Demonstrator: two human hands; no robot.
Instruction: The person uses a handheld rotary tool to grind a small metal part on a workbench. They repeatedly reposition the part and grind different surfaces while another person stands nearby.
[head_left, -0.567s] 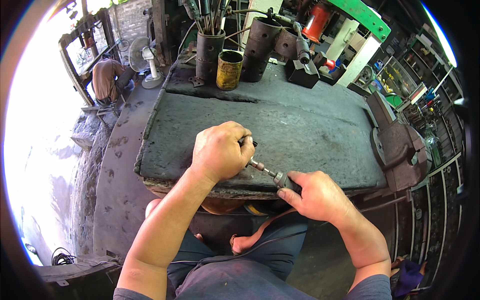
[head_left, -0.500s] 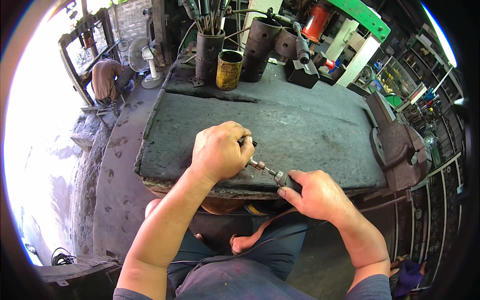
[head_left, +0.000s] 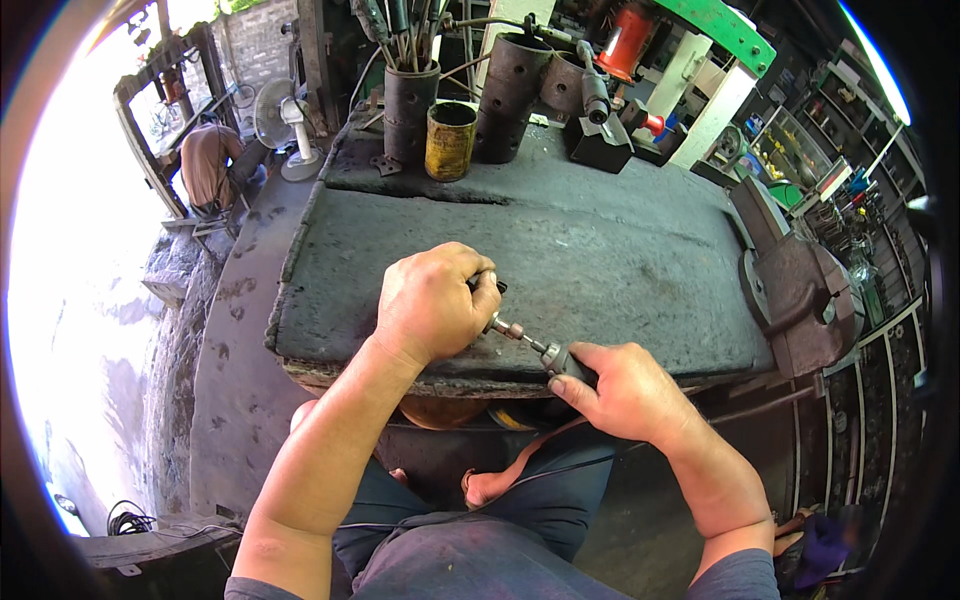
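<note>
Above the bench's near edge, my right hand [head_left: 632,392] is wrapped round a grey rotary tool [head_left: 563,361], its nose pointing up and left. From the nose runs a thin shaft with a small brownish cylindrical tip [head_left: 509,329]. My left hand [head_left: 432,302] is closed on a small part, mostly hidden by the fingers. A black end of that part [head_left: 498,287] sticks out beside the thumb. The tip sits right by the left fingers; whether it touches the part I cannot tell.
Dark bench top [head_left: 580,260]. A yellow can [head_left: 450,142] and dark metal cylinders [head_left: 410,115] with tools stand at its back. On the right is a large vise [head_left: 800,300]. A thin cable [head_left: 560,470] crosses my lap. A person [head_left: 210,165] sits far left near a fan [head_left: 275,115].
Both hands, with the rotary tool and the small part, sit very slightly further left in the picture. The grips look the same, and the background has shifted a little too.
</note>
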